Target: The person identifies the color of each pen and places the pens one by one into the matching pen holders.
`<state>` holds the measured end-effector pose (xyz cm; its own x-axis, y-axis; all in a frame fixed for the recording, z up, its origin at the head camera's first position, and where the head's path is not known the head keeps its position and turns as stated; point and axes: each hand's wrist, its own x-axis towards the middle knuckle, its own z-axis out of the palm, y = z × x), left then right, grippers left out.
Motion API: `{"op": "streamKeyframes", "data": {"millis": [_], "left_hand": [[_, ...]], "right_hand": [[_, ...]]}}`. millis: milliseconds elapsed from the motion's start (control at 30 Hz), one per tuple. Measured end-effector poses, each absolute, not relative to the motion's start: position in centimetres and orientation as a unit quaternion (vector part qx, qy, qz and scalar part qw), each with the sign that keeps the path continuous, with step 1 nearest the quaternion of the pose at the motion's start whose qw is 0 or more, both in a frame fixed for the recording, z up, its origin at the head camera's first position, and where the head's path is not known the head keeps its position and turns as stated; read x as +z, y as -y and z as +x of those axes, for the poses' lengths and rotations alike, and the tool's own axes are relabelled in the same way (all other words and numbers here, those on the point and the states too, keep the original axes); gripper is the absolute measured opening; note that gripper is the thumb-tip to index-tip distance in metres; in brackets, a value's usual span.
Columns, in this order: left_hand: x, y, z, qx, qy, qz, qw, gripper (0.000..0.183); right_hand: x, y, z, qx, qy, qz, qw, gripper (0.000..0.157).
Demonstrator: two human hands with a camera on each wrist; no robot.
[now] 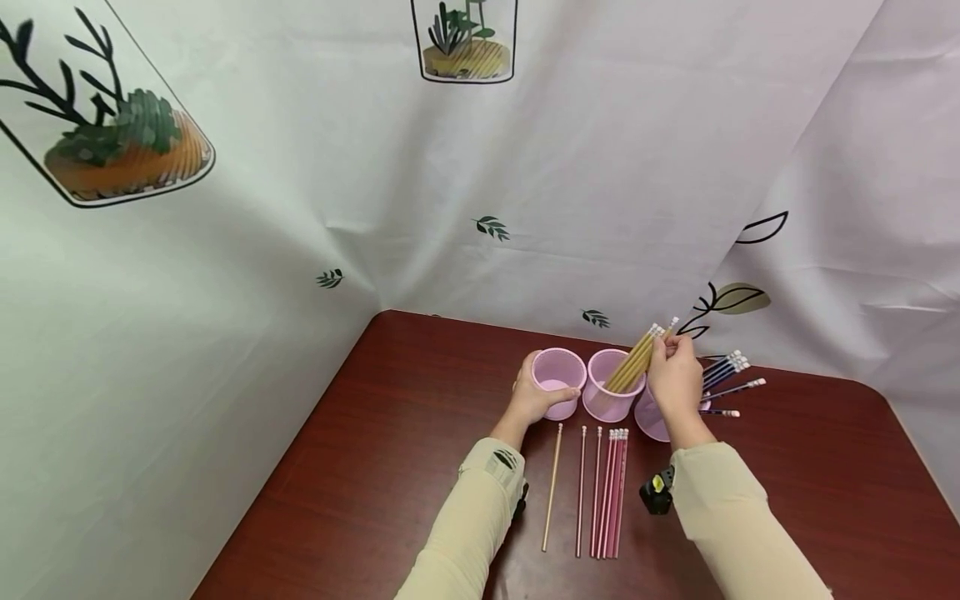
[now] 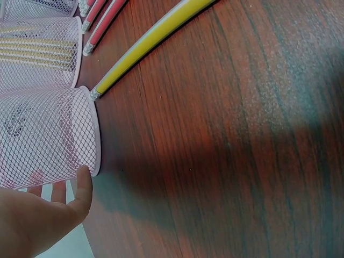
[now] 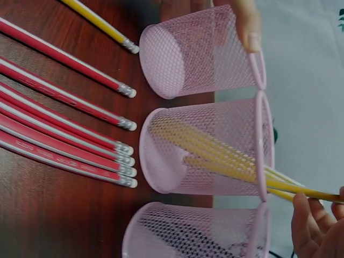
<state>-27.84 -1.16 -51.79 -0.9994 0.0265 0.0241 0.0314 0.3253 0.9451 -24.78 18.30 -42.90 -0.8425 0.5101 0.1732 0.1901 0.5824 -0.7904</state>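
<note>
In the head view my left hand [image 1: 528, 398] grips the leftmost pink mesh pencil cup [image 1: 564, 411], its thumb over the near rim. No pencils show inside that cup. My right hand [image 1: 675, 382] is above the middle pink mesh cup [image 1: 607, 408] and pinches a yellow pencil [image 3: 314, 194] near its eraser end; the pencil's lower part reaches into this cup. Several other yellow pencils [image 1: 632, 364] lean to the right inside it. Partly hidden behind my right forearm, the third mesh cup [image 1: 651, 421] holds several dark blue pencils [image 1: 723, 369].
On the dark red wooden table [image 1: 405, 433], a single yellow pencil [image 1: 552, 487] lies in front of the cups. Several red pencils [image 1: 609, 492] lie to its right, eraser ends toward the cups. A patterned white cloth [image 1: 600, 167] hangs behind the table.
</note>
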Motion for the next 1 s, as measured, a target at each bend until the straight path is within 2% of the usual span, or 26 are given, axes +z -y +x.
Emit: {"op": "streamKeyframes", "data": {"millis": [333,600,833,1000], "left_hand": [[-51.9,1.1,-27.8,-0.579,0.815,-0.02,0.007,0.09],[-51.9,1.0,-27.9,-0.576,0.817,-0.017,0.01,0.091],[-52.1,1.0,-28.0,-0.578,0.815,-0.019,0.009,0.09],[-52.1,1.1,-28.0,-0.582,0.813,-0.021,0.008,0.09]], "right_hand": [[-43.9,-18.6,-24.9,0.396,0.879,-0.218,0.149,0.029],[-44.0,-18.8,-25.0,0.403,0.877,-0.234,0.12,0.032],[-43.9,-18.6,-24.9,0.421,0.861,-0.253,0.133,0.028],[-44.0,-17.7,-24.8,0.433,0.849,-0.235,0.192,0.025]]}}
